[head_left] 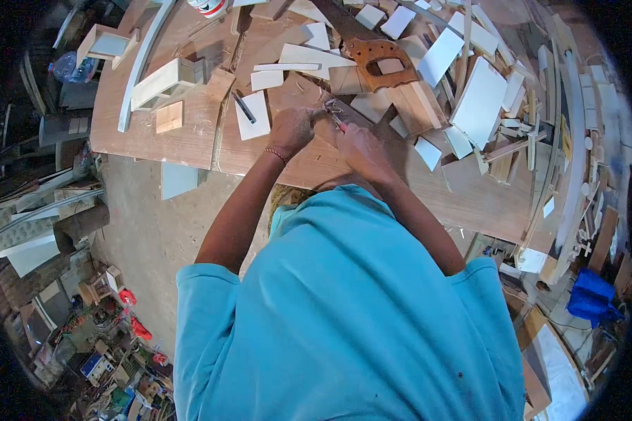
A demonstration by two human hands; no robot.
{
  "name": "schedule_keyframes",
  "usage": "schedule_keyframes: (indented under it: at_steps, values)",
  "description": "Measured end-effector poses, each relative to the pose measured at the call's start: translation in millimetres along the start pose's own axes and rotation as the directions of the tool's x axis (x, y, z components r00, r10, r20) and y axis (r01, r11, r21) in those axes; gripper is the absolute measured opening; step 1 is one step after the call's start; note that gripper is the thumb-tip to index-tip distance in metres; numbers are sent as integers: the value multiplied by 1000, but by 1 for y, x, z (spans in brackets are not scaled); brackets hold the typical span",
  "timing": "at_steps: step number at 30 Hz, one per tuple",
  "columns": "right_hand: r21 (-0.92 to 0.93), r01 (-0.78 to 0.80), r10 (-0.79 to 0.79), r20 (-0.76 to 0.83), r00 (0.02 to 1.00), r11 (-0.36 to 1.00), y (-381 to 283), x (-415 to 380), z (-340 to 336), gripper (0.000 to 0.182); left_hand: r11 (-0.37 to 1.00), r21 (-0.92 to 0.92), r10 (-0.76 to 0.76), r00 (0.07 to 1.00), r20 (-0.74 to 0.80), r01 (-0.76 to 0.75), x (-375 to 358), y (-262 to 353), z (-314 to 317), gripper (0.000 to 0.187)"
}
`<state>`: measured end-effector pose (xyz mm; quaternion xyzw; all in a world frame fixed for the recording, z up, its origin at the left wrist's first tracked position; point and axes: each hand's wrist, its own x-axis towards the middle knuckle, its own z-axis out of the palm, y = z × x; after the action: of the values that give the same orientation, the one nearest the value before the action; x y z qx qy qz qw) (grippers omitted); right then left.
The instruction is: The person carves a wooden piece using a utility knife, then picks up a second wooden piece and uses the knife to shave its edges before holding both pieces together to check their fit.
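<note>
My left hand (292,131) is closed near the front edge of the wooden workbench (246,156), its fingers by a small metal piece or tool tip too small to make out. Close on its right, my right hand (361,147) is wrapped round a tool with a red handle (340,125), whose head points toward my left fingers. A brown wooden board (295,96) lies just beyond both hands. Left of my left hand, a dark pen-like tool (244,107) rests on a white board piece (254,123). Beyond my right hand is a handsaw (372,59) with a wooden handle.
White offcuts (480,102) and wood strips are heaped on the bench's right. At left stand a small wooden box (167,83), a block (170,117) and a long curved strip (139,70). A white tub (209,7) is at the top. A blue bag (591,297) lies lower right.
</note>
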<state>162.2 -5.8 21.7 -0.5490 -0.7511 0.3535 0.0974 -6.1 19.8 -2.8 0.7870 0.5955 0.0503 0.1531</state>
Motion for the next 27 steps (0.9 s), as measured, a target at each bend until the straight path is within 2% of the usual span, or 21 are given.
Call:
schedule_keyframes:
  at_steps: [2,4,5,8,11,13,17,18,19,20,23,25,26,27]
  values:
    - [-30,49,-50,-33,998,998,-4,2,-2,17,1000,14,7,1000,2,-7,-1,3,-4,22]
    - [48,-148,146,47,988,988,-11,7,-4,18,1000,-8,18,1000,-9,-18,-1,-1,2,25]
    - [46,-152,150,50,987,987,-10,8,-3,18,999,-22,33,999,-29,-33,0,-4,5,27]
    - [-27,-112,112,-7,994,993,-2,12,10,24,999,14,-39,999,36,39,-1,5,-3,27]
    - [-68,-216,209,-90,974,974,-2,14,18,30,999,5,36,999,-40,-36,-4,4,5,25]
    - [45,-311,307,70,949,949,-11,13,3,35,999,-5,35,997,-67,-35,-8,7,8,23]
    - [50,-229,226,62,972,972,-4,13,2,36,999,25,31,996,-80,-30,-7,-1,20,23]
    - [124,-258,241,139,961,958,0,17,1,36,999,30,36,995,-90,-34,-5,0,15,23]
    - [194,-290,247,218,944,937,4,21,1,37,1000,12,19,999,-42,-18,-3,1,10,15]
    - [194,-282,240,213,947,940,9,24,4,37,1000,-7,-1,1000,10,1,-2,0,6,10]
    - [220,-232,187,206,960,947,12,22,13,37,995,-68,-66,997,50,70,0,6,-12,10]
    - [30,-115,113,64,992,993,-3,16,10,36,994,-51,-95,993,77,99,3,5,-12,11]
    - [30,-116,114,69,991,993,-5,16,13,36,992,-34,-120,987,104,124,3,4,-12,12]
    - [19,-215,214,40,976,976,-6,16,18,35,991,-37,-122,986,110,127,3,4,-13,12]
